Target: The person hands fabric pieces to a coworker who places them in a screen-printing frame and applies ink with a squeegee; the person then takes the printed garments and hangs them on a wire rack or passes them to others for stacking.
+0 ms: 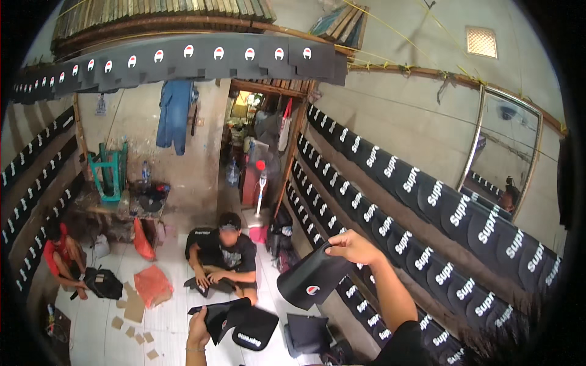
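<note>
Pinching black panel (314, 274) by top edge: right hand (356, 247) | panel hangs lower-left | pinching black pieces (251, 320), extending rightward: left hand (197, 331)

Wide head-worn view, angled downward.

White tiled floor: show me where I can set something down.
The white tiled floor shows bare between the orange plastic sheet and the co-worker in black, and, in this view, between the cardboard scraps and the left hand. It is crowded among those scraps and at lower centre, where black panels lie stacked.
</note>
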The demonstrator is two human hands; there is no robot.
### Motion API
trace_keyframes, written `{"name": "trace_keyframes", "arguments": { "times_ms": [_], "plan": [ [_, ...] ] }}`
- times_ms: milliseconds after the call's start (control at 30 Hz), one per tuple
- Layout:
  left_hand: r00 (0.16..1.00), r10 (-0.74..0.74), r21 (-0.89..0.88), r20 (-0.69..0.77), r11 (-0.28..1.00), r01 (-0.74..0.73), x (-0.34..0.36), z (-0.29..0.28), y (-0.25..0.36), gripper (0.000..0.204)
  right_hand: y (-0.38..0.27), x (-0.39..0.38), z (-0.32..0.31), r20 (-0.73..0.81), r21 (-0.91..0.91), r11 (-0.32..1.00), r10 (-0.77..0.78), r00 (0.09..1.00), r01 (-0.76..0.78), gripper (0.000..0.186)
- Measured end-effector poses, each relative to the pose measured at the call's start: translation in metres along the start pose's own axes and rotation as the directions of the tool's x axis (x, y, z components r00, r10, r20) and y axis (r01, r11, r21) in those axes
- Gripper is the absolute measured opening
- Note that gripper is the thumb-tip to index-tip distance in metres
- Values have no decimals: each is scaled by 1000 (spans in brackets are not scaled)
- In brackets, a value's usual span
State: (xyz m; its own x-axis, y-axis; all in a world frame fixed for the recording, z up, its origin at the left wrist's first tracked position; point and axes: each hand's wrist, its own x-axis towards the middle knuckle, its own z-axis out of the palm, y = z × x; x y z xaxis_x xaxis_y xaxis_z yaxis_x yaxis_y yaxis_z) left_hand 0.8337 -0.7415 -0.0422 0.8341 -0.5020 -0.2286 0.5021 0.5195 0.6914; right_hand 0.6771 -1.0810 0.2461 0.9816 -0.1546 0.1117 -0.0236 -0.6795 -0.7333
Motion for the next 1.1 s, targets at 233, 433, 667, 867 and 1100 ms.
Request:
{"name": "trace_keyframes", "arguments": {
  "times_ms": [233, 433, 667, 867, 1100],
  "plan": [
    [996, 60, -46, -67, 997, -63, 107, 41, 11, 30, -69, 136, -149, -19, -125, 955, -274, 962, 269, 21],
    [926, 311, -14, -212, 947, -321, 133, 98, 3, 32, -151, 258, -341, -427, 200, 632, -631, 647, 749, 21],
    [863, 376, -57, -339, 907, -418, 163, 104, -66, 39, -135, 389, -487, -582, 446, 611, -358, 730, 655, 33],
    [853, 408, -11, -327, 901, -435, 146, 137, -83, 42, -106, 439, -503, -598, 423, 615, -361, 715, 665, 35],
    [855, 378, 24, -355, 918, -396, 151, 145, -90, 39, -98, 436, -512, -767, 77, 750, -376, 520, 656, 39]
  ]
}}
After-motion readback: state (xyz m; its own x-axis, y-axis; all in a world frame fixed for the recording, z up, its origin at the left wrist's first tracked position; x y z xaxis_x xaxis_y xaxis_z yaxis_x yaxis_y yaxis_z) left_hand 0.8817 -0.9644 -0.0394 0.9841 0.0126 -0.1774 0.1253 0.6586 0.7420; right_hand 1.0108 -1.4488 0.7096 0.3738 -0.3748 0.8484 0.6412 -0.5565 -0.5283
